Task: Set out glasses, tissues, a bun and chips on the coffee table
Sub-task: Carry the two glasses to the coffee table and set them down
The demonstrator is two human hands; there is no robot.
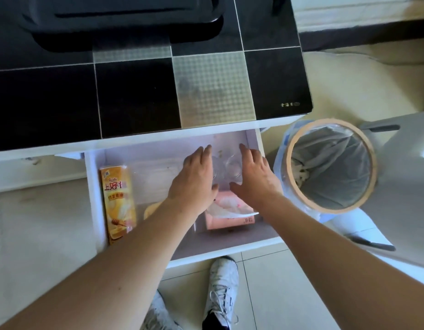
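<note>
In the head view, an open drawer (158, 160) is seen pulled out from under the black-tiled coffee table (134, 96), and everything else is placed from that drawer. At its back right corner two clear glasses (226, 168) stand close together, hard to make out against the pale drawer floor. The left hand (194, 177) is laid against the left side of the pair and the right hand (254, 177) against the right side, fingers stretched forward and only slightly bent, thumbs turned inward at the near side. Neither hand appears to be closed around a glass yet; whether the palms are already touching the glass cannot be told.

Along the drawer's left wall a tall orange chips can (118, 203) is lying flat. Just in front of the glasses, toward the drawer's front edge, a pink tissue pack (226, 216) rests with a white sheet sticking up. Between can and tissues a pale rounded shape, probably the bun (152, 209), is mostly hidden by the left forearm. Outside the drawer's right wall a lined waste bin (330, 165) stands on the floor.

The step in hand is judged to be the taking of the glasses, with nothing yet set out on the table. It would be done well if each glass were wrapped low on its body, one per hand, and lifted straight up, so that the two are not knocked together or against the drawer's back wall and the table edge overhanging it.
</note>
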